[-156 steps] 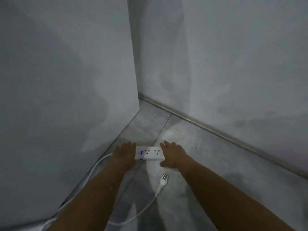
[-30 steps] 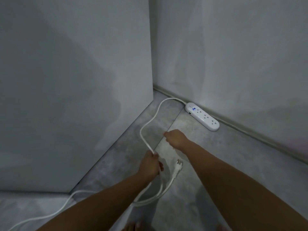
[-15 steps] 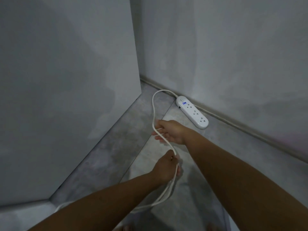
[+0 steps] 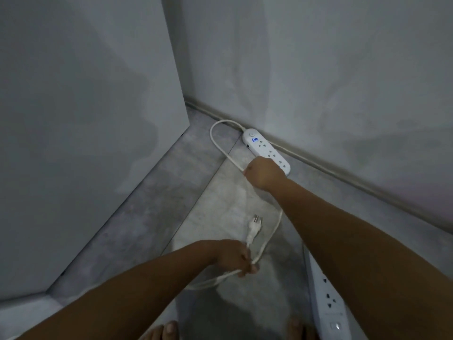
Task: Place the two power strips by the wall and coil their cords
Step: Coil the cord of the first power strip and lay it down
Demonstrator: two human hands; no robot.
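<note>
A white power strip (image 4: 263, 146) with a blue lit display lies on the floor along the skirting of the right wall. Its white cord (image 4: 217, 146) loops out from the far end and runs back to my right hand (image 4: 262, 173), which is closed on it just in front of the strip. From there the cord drops in a loop to my left hand (image 4: 237, 258), which grips gathered strands, with the plug (image 4: 254, 225) sticking up beyond the fingers. A second white power strip (image 4: 327, 303) lies at the lower right, partly hidden under my right forearm.
A white panel (image 4: 93, 143) stands on the left and meets the right wall (image 4: 318, 69) in a narrow corner. The floor is grey tile (image 4: 157, 209). My bare toes (image 4: 169, 331) show at the bottom edge.
My right hand has moved forward along the cord toward the strip. My left hand has drawn back, the plug now stands above it, and the second strip has come into view.
</note>
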